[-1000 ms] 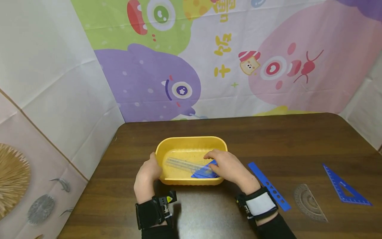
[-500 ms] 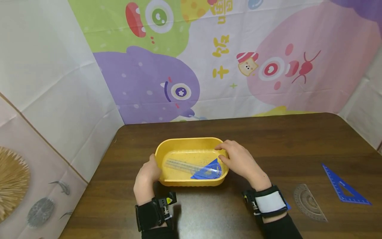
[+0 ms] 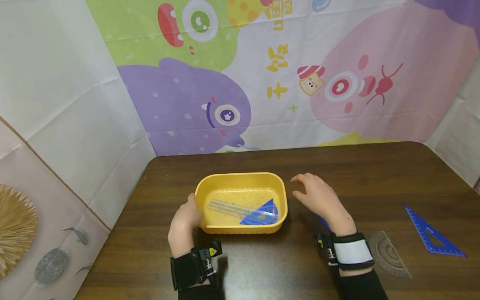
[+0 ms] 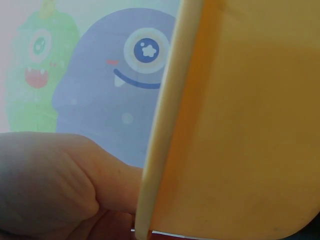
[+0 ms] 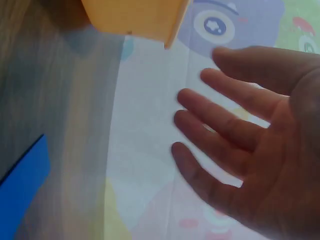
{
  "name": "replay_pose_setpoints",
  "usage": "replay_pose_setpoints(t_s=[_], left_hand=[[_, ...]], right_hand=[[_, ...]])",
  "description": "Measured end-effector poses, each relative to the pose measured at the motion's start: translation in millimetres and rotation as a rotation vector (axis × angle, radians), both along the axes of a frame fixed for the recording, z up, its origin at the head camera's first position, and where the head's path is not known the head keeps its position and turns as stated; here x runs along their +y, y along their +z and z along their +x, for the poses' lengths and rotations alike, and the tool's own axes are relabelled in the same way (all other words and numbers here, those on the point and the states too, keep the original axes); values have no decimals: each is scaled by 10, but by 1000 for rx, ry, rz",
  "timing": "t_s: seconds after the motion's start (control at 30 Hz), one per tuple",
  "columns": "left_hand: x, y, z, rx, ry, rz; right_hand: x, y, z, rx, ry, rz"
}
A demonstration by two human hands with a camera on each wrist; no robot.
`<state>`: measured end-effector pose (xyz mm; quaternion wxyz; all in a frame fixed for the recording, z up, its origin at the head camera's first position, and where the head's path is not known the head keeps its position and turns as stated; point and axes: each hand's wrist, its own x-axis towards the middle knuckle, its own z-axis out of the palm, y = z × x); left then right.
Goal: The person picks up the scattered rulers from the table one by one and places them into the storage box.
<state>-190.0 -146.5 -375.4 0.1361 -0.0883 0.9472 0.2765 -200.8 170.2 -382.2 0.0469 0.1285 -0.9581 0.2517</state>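
Note:
A yellow plastic basket stands on the table, holding a clear ruler and a blue set square. My left hand grips the basket's left end. In the left wrist view, that hand's thumb passes behind the basket's rim, and most of its fingers are hidden. Just off the basket's right end is my right hand, holding nothing; its fingers are spread and slightly bent in the right wrist view. A blue ruler lies beneath it, mostly covered by hand and wrist in the head view.
On the right of the brown wooden table lie a clear protractor and a second blue set square. A cartoon-printed cloth hangs behind the far edge, and pale cloths flank both sides.
My right hand has drawn out of the basket, over its right rim and off to the right, leaving the set square and clear ruler inside. The left hand stays at the left end.

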Motion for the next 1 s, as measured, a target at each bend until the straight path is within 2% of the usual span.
replay_pose_setpoints(t_s=[0.23, 0.77, 1.0], left_hand=[[-2, -3, -12, -4, -6, 5], [1, 5, 0, -9, 0, 7], [0, 10, 4, -7, -1, 7]], right_hand=[[124, -15, 7, -147, 12, -5], [211, -87, -7, -216, -20, 65], [238, -163, -33, -302, -49, 66]])
